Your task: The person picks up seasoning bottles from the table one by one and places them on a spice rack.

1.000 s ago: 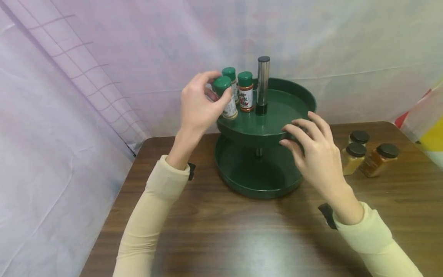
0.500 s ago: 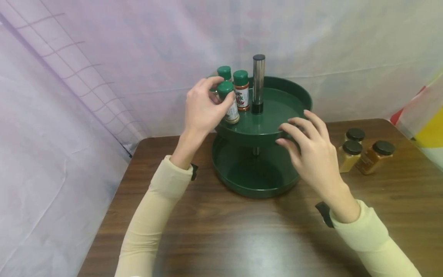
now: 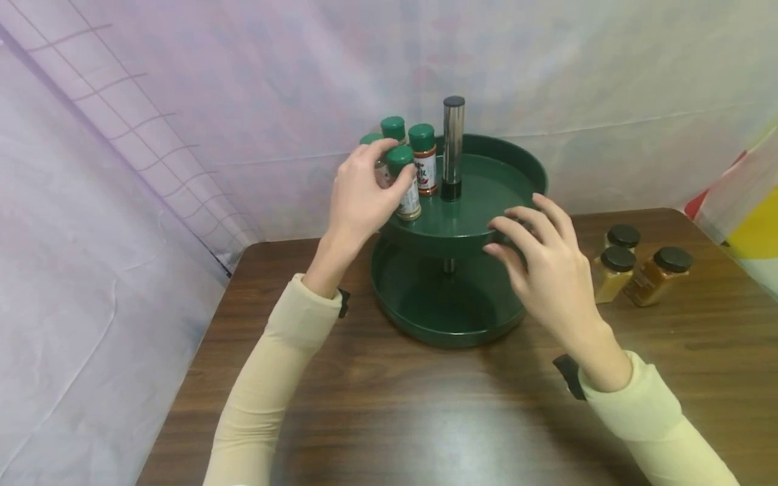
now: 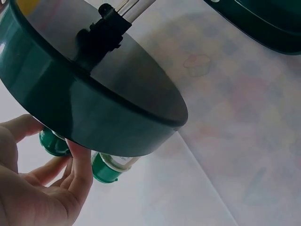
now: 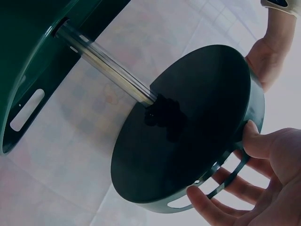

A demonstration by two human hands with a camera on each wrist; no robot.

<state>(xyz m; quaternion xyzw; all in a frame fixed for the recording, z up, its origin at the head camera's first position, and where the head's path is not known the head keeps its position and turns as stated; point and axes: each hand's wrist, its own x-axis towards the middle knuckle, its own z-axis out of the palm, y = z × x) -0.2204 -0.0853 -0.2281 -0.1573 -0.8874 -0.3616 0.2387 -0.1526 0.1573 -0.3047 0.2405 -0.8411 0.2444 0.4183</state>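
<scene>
My left hand (image 3: 365, 196) holds a small spice bottle (image 3: 408, 202) with a green cap, thumb and fingers on either side near its top. The bottle stands at the left of the upper tray of a dark green two-tier rack (image 3: 486, 226). Behind it are more green-capped bottles, one with a red-printed label (image 3: 425, 172) and another partly covered by my fingers. At the front right of the upper tray, my right hand (image 3: 556, 277) grips the rim. In the right wrist view its thumb (image 5: 254, 141) lies on the tray's wall, with fingers around the slotted edge.
A metal post with a black top (image 3: 453, 148) rises through the rack's centre. Right of the rack, several black-lidded spice jars (image 3: 653, 277) stand on the brown wooden table (image 3: 389, 412). A pale cloth (image 3: 292, 81) hangs behind, close to the table's back edge.
My left hand and its spice bottle have shifted slightly right and toward me, away from the other bottles. Another green cap now shows behind my fingers. My right hand stays at the rim.
</scene>
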